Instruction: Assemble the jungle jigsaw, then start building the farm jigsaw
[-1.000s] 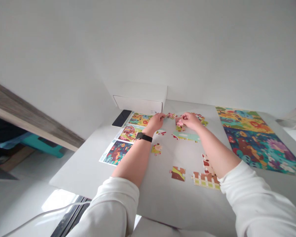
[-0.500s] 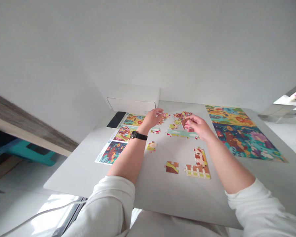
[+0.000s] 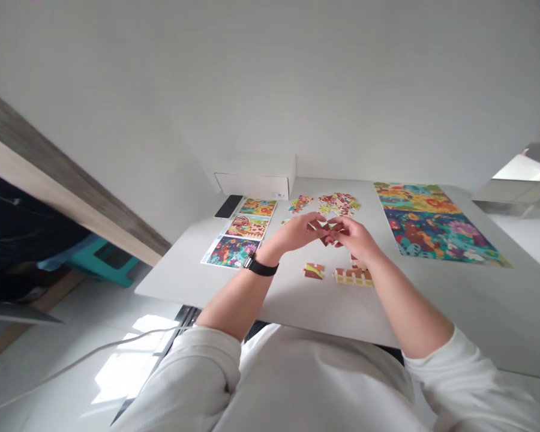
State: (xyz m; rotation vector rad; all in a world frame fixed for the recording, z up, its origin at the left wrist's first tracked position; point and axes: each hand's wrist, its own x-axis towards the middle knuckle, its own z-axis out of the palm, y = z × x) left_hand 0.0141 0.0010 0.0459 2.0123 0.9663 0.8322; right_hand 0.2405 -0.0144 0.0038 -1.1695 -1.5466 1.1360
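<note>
My left hand and my right hand meet above the middle of the table, both closed on a brown and pink jigsaw piece. Nearer to me lies a loose brown and green jigsaw piece. Right of it is a joined section with a white fence, its upper part partly covered by my right hand and wrist. Behind my hands is a heap of mixed puzzle pieces, with a smaller pile to its left. The sky-coloured strip is hidden behind my hands.
A sheet with three small pictures lies at the left, beside a black phone. A white box stands against the wall. Finished-looking colourful picture sheets lie at the right. A teal stool stands on the floor at left.
My left hand has come from the back piles to the right and nearer, joining my right hand at the jigsaw piece. The camera view has shifted and tilted.
</note>
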